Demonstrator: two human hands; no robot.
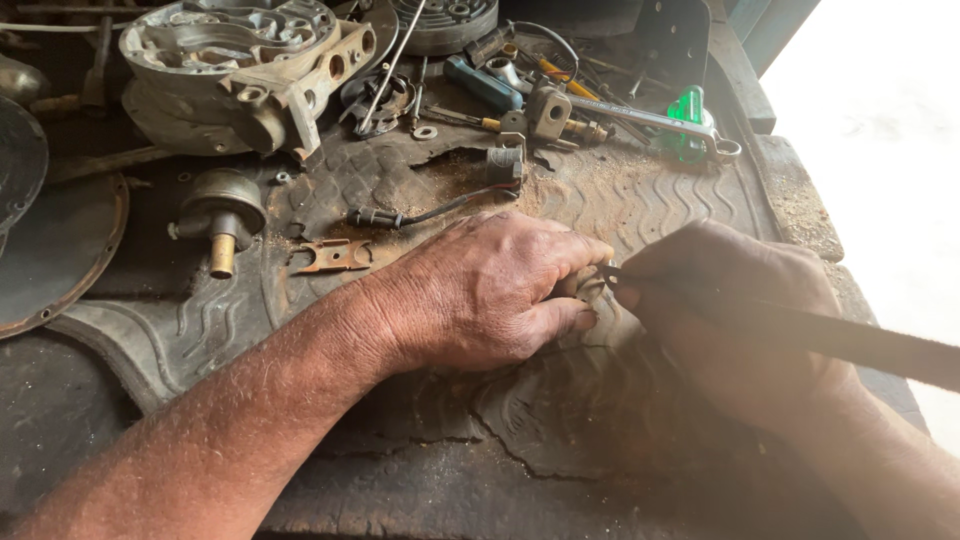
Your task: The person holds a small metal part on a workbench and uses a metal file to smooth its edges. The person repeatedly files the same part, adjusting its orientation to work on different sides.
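Note:
My left hand (490, 290) rests on a worn rubber mat (640, 200), fingers curled around a small pale part (583, 286) that is mostly hidden. My right hand (740, 300) is just to its right, gripping a long flat dark tool (850, 340), like a file, whose tip meets the small part. The tool's handle end runs off the right edge.
A large cast metal housing (240, 60) sits at the back left. A brass-tipped cylindrical part (220, 215), a flat copper-coloured plate (335, 257), a black cable (430, 212), a blue-handled screwdriver (482, 85), a wrench (650, 120) and a green object (688, 110) lie around.

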